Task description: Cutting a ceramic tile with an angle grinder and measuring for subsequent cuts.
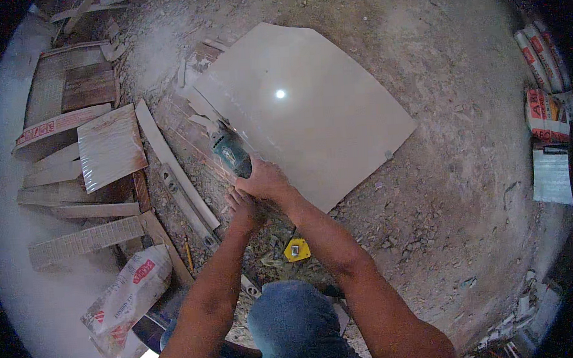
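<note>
The right hand [265, 179] grips a green angle grinder [232, 156] by a large tile [321, 106]; the left hand [243, 208] (its grip I cannot tell) is near.

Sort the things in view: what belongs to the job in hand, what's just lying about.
Job in hand, it seems:
green, cylindrical power tool, gripped by the right hand
large, flat, beige slab, alongside the tool's head

Apparently lying about:
yellow, angular tape measure, untouched, though possibly related
white bag with red print
square, glossy, brownish tile

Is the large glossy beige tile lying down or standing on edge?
Lying down: the beige tile turns its broad face upward, brown dirt ground beyond its right edge.
</note>
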The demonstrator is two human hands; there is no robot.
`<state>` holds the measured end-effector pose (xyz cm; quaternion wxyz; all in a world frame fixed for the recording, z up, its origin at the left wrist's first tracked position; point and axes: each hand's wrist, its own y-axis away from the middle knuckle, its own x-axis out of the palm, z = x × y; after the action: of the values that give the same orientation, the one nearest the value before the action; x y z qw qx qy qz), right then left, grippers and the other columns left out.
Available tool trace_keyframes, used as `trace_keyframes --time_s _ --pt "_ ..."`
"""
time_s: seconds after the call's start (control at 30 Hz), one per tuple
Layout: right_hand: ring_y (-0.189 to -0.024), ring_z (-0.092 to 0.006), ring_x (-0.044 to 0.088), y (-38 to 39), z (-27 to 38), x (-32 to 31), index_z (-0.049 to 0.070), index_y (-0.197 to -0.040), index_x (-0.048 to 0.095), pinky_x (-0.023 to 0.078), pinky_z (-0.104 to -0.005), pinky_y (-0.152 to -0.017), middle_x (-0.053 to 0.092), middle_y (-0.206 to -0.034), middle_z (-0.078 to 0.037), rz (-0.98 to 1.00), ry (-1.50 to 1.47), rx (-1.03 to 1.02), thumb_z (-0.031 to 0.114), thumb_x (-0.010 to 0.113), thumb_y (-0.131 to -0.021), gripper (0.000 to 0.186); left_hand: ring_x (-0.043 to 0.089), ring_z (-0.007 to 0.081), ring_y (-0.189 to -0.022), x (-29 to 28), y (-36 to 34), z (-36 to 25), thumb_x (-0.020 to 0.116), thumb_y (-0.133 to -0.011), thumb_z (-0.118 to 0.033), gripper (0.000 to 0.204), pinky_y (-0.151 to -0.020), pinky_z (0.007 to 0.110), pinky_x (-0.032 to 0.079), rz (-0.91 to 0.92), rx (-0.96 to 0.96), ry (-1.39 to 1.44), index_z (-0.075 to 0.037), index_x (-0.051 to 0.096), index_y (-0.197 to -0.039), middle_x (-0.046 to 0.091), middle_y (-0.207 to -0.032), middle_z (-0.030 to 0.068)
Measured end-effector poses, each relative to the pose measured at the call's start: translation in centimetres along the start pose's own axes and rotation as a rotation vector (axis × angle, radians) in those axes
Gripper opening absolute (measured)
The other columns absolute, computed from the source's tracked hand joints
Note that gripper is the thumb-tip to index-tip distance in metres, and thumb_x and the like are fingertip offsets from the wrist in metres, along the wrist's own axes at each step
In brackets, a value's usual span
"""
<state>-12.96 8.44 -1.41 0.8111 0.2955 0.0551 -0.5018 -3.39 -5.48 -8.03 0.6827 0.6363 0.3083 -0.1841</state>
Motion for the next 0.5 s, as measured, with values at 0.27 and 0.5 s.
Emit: trace_keyframes --time_s 0.27,0.5 --pt "-0.109 -0.047 0.061 -0.4 0.7 0.3 -0.004 -0.129 0.049 0.047 -0.0502 -0.098 0.063 -0.115 -0.032 0.018 0.017 0.008 0.047 0.067 -0.07 0.08 -0.012 0.0572 -0.142 1.9 -1.5 2.2 0.087 -0.071 -0.031 0.132 -0.112 0.066 0.021 -0.058 0.036 -0.031 0.012 -0.011 -0.147 -0.016 -0.154 0.0363" --pt "-0.108 -0.0469 0.061 -0.1 -0.3 0.4 -0.006 -0.127 0.049 0.048 -0.0499 -0.097 0.062 -0.114 -0.033 0.026 0.019 -0.007 0.049 0.067 -0.071 0.081 -0.011 0.0601 -0.141 1.8 -1.4 1.2 0.087 -0.069 -0.03 0.131 -0.109 0.068 0.024 -0.079 0.009 -0.039 0.014 -0.01 -0.146 -0.015 -0.152 0.0398"
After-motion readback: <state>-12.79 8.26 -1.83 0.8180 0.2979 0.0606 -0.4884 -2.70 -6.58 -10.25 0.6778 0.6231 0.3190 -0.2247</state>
